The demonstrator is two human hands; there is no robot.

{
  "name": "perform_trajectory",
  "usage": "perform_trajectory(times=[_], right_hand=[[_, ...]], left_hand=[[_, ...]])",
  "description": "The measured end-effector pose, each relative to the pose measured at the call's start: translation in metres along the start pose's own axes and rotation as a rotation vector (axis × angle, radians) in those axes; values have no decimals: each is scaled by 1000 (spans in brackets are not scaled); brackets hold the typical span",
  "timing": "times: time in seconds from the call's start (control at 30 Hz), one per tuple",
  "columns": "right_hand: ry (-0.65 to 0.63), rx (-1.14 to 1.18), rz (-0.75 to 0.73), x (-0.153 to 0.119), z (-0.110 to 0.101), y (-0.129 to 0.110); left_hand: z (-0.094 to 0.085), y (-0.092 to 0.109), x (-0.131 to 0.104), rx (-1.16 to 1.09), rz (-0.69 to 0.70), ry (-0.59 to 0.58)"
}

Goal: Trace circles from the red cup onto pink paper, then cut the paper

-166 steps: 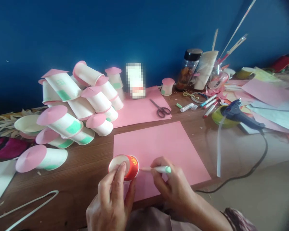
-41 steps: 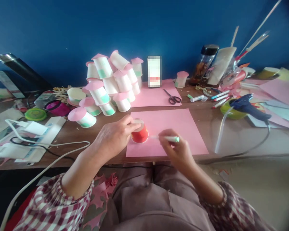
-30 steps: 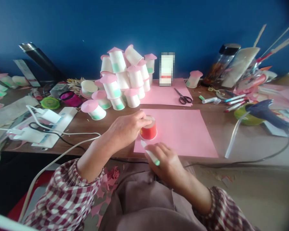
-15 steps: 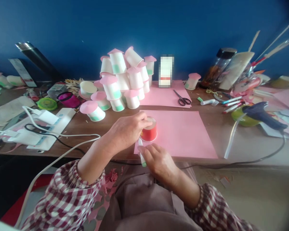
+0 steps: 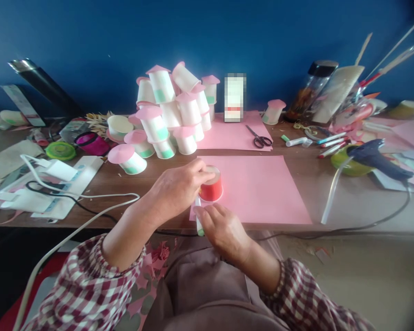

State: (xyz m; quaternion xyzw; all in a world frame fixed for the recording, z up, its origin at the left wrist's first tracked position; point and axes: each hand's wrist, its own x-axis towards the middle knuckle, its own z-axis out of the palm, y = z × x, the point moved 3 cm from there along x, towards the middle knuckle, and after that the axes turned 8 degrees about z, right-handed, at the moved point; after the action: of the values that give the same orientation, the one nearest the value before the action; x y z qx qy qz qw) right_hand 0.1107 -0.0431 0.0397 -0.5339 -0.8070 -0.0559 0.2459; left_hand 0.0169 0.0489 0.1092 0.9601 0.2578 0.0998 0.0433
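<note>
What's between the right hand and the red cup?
In the head view, the front of the white marker and a sliver of pink paper.

A deep blue wall (image 5: 207, 37) stands behind a brown wooden table (image 5: 303, 184).

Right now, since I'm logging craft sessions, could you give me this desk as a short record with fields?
left hand: on top of the upside-down red cup
right hand: holding a white marker beside the cup
front pink sheet: under the cup
scissors: on the back pink paper
pile of white cups: pink tops, left of the scissors
glue gun: right of the front sheet
</note>
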Motion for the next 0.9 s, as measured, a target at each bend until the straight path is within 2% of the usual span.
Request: perform_trajectory(times=[0.3, 0.9], right_hand=[[-27, -7, 7, 6, 2, -2], [43, -34, 47, 8, 6, -3]], left_hand=[[1, -1, -1, -6, 5, 5], [2, 1, -2, 43, 14, 12]])
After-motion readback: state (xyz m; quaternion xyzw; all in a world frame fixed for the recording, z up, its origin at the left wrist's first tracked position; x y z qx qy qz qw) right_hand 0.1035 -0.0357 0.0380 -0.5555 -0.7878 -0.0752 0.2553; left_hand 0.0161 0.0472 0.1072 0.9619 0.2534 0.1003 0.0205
